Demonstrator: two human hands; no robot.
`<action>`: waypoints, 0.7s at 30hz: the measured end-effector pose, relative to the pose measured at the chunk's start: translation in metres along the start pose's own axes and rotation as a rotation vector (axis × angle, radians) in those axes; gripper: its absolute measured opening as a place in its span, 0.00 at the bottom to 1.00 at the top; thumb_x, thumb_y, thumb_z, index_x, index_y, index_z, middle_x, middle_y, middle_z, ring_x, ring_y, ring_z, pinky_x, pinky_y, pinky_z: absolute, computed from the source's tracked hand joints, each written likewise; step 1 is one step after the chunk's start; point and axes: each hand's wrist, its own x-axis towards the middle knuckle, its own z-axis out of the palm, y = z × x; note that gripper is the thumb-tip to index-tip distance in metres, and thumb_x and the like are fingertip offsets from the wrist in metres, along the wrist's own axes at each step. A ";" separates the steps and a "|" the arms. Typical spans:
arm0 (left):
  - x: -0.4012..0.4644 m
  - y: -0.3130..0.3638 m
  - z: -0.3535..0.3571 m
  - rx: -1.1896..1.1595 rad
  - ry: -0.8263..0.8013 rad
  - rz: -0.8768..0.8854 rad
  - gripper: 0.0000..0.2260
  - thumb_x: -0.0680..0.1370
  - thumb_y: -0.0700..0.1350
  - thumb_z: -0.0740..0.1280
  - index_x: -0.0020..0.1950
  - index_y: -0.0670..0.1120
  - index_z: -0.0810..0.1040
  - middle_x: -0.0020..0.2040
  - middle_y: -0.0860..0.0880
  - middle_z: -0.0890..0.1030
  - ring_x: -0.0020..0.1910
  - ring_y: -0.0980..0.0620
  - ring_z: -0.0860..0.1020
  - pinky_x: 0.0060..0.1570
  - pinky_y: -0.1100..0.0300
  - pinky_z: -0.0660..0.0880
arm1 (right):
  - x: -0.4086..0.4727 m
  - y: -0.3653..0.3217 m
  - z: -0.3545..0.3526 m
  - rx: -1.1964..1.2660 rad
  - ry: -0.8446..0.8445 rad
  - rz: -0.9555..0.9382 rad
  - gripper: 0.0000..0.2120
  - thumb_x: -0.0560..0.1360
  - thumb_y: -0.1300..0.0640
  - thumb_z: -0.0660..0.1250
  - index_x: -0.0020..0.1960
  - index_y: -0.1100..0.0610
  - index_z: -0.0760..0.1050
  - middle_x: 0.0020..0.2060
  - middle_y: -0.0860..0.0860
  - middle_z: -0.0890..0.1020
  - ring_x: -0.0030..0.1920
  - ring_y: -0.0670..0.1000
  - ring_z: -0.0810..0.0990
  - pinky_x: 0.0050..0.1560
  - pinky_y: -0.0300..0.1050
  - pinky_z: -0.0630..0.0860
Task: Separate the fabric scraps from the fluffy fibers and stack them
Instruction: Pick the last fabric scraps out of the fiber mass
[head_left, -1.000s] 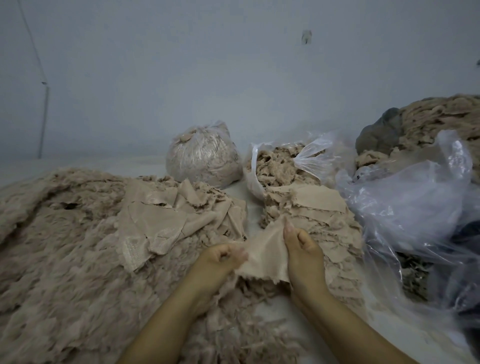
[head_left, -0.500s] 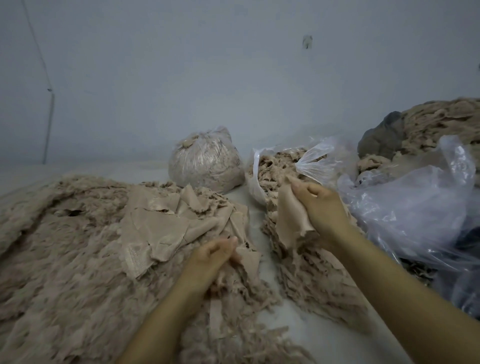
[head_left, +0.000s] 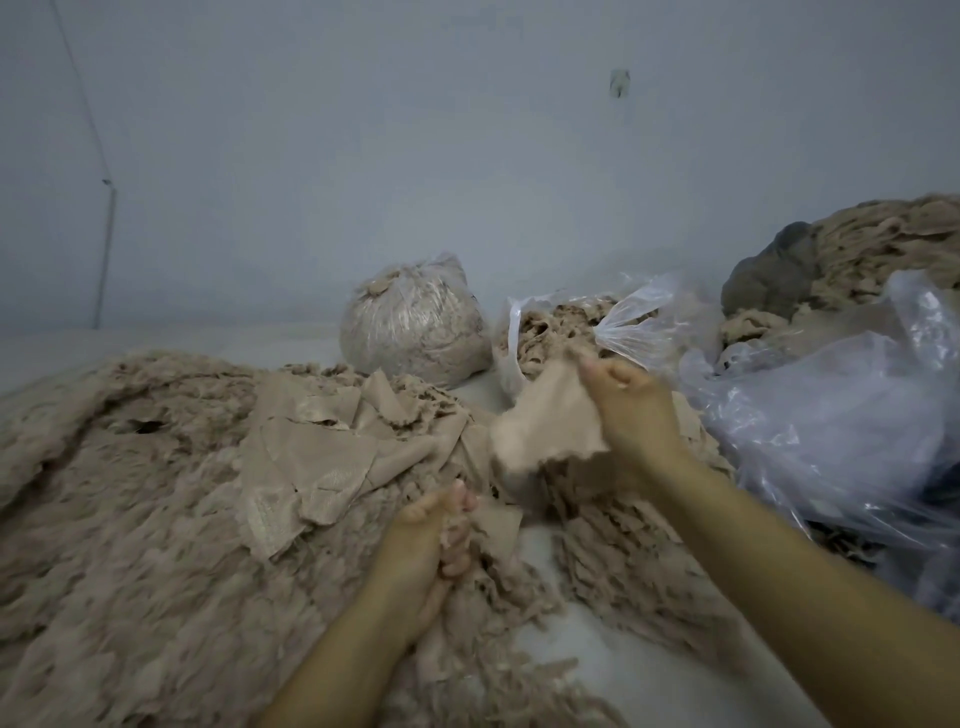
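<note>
Nearest, at 6 o'clock, the left hand (head_left: 434, 545) curls into the fluffy fibers (head_left: 130, 545), gripping a tuft with a scrap edge showing by its fingers. Beyond it, toward 1 o'clock, the right hand (head_left: 631, 410) pinches 1 fabric scrap (head_left: 545, 426), lifted clear and blurred. The stack of scraps (head_left: 322, 452) lies at 10 o'clock on the fibers. Best, I judge, to carry the scrap flat onto that stack and keep the tuft pinned low. Farther, at 12 o'clock, 2 plastic bags (head_left: 415, 322) hold more fiber.
</note>
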 end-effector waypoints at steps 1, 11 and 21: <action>0.001 0.002 -0.004 0.058 0.028 0.015 0.10 0.79 0.42 0.60 0.39 0.40 0.72 0.21 0.52 0.63 0.17 0.60 0.57 0.15 0.70 0.55 | 0.013 -0.002 -0.009 -0.032 0.053 -0.007 0.21 0.75 0.44 0.68 0.28 0.52 0.66 0.20 0.46 0.70 0.25 0.48 0.63 0.23 0.36 0.59; 0.017 0.006 -0.035 1.105 0.159 0.242 0.21 0.78 0.50 0.65 0.27 0.49 0.64 0.22 0.56 0.65 0.24 0.56 0.63 0.29 0.59 0.60 | -0.022 0.043 -0.002 -0.703 -0.258 -0.363 0.02 0.75 0.51 0.68 0.47 0.46 0.76 0.39 0.40 0.78 0.43 0.34 0.76 0.42 0.28 0.67; 0.009 0.009 -0.027 0.720 0.040 0.103 0.22 0.72 0.60 0.67 0.34 0.40 0.82 0.33 0.44 0.81 0.30 0.48 0.76 0.33 0.60 0.73 | -0.082 0.084 0.030 -0.503 -0.258 -0.491 0.04 0.76 0.61 0.67 0.43 0.58 0.80 0.40 0.51 0.80 0.42 0.45 0.75 0.43 0.26 0.65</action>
